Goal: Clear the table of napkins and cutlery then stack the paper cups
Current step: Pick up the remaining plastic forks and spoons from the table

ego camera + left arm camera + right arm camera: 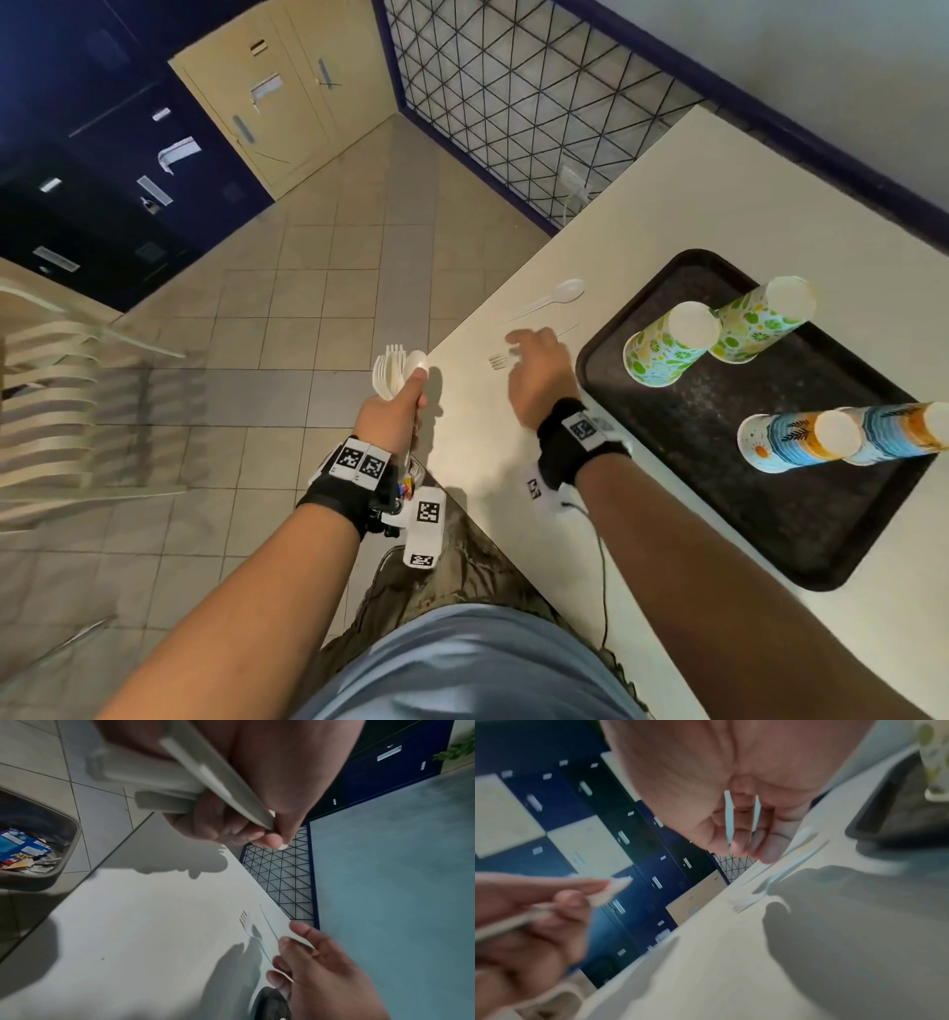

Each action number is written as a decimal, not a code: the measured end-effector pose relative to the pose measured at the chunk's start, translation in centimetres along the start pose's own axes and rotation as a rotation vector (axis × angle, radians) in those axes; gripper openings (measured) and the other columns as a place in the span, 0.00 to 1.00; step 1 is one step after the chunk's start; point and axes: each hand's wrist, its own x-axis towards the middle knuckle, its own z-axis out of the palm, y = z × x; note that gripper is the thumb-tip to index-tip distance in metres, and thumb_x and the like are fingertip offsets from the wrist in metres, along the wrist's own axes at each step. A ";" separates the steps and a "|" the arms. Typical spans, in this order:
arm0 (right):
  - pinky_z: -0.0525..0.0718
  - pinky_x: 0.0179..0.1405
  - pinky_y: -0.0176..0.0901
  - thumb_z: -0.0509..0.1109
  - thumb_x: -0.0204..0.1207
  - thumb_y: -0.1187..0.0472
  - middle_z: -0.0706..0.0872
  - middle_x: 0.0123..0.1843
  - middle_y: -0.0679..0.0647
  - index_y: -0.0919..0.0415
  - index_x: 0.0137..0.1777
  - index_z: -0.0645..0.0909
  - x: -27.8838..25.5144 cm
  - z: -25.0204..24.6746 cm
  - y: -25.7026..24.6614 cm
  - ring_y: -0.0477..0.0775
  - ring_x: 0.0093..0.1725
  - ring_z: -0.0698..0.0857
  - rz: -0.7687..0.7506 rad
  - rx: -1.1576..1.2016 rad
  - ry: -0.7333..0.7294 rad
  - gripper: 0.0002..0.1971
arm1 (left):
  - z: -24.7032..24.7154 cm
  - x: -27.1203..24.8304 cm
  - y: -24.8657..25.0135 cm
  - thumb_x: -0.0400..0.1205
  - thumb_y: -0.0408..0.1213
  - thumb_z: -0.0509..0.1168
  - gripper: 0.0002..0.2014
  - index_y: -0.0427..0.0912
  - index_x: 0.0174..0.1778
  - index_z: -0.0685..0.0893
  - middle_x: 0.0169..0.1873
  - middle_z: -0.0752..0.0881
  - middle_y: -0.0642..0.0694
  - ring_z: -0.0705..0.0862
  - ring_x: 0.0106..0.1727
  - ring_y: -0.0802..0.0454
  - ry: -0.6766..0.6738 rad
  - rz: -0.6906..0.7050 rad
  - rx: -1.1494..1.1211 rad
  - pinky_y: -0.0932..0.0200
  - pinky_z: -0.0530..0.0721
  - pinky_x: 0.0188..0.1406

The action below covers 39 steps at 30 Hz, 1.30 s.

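My left hand (408,390) hangs just off the white table's (719,205) left edge and grips a bundle of white plastic cutlery (395,367), forks and a spoon. My right hand (531,352) reaches down over the table with loosely bent fingers. Its fingertips (282,942) touch the handles of a clear fork (497,361) and a clear knife (268,921) lying flat. A clear spoon (560,295) lies a little farther along the table. Two green-patterned paper cups (667,344) and two blue-and-orange paper cups (801,442) stand upside down, unstacked, on a dark tray (770,519).
A grey bin (59,876) with wrappers and cutlery inside stands on the tiled floor by the table's edge. Stacked white chairs (56,390) are at the left. Blue and beige cabinets (277,103) and a lattice panel (513,103) lie beyond the table.
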 end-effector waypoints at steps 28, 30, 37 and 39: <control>0.81 0.62 0.59 0.61 0.88 0.55 0.76 0.72 0.66 0.63 0.75 0.70 8.8 0.6 0.5 0.71 0.67 0.82 0.446 0.024 -0.145 0.19 | -3.9 -0.9 -2.0 0.85 0.59 0.68 0.17 0.51 0.39 0.82 0.44 0.90 0.34 0.88 0.45 0.41 0.037 0.107 0.070 0.47 0.87 0.48; 0.82 0.64 0.58 0.63 0.89 0.57 0.74 0.72 0.64 0.63 0.74 0.70 8.0 1.0 0.8 0.70 0.68 0.83 0.415 -0.030 -0.165 0.18 | -4.0 -0.9 -2.5 0.85 0.58 0.69 0.17 0.49 0.39 0.83 0.43 0.89 0.34 0.87 0.45 0.40 0.028 0.094 0.048 0.45 0.86 0.50; 0.82 0.56 0.54 0.59 0.80 0.73 0.81 0.66 0.67 0.64 0.74 0.67 2.3 1.0 -0.2 0.71 0.63 0.84 0.444 0.181 -0.142 0.22 | -4.0 -0.8 -2.9 0.79 0.63 0.72 0.24 0.42 0.38 0.84 0.24 0.86 0.44 0.77 0.21 0.50 -0.045 0.049 -0.072 0.57 0.78 0.27; 0.76 0.47 0.47 0.61 0.79 0.73 0.84 0.59 0.67 0.63 0.71 0.68 -0.1 1.2 -0.9 0.69 0.53 0.84 0.394 0.318 -0.066 0.21 | -3.7 -1.1 -2.6 0.86 0.57 0.69 0.21 0.40 0.42 0.87 0.24 0.86 0.45 0.78 0.21 0.51 -0.043 0.073 -0.069 0.58 0.78 0.26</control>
